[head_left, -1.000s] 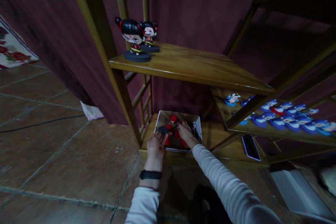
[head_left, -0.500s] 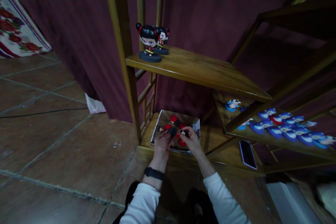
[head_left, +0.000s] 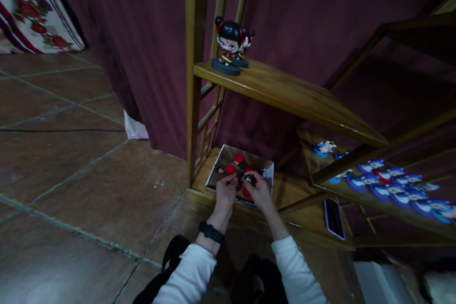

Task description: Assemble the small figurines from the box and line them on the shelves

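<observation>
A shallow cardboard box (head_left: 221, 153) on the low wooden shelf holds several small figurines, some with red round parts such as the red disc (head_left: 230, 169). My left hand (head_left: 225, 192) is over the box's front part, fingers closed at the dark base side of a small black-haired figurine (head_left: 249, 179). From the right, my right hand (head_left: 260, 189) pinches the same figurine near its head. Fingers cover much of it, so its full shape is hidden.
Two black-haired figurines (head_left: 228, 40) stand on the upper shelf (head_left: 281, 88). Several blue-based figurines (head_left: 388, 185) fill a shelf at right, with a phone (head_left: 334, 218) lying below. A wooden post (head_left: 194, 104) rises left of the box; a dark red curtain (head_left: 142, 47) hangs behind.
The view has shifted, so the shelves appear farther right. Both hands stay at the box; the dark base under my left fingers is now more hidden and the left hand sits closer to the right.
</observation>
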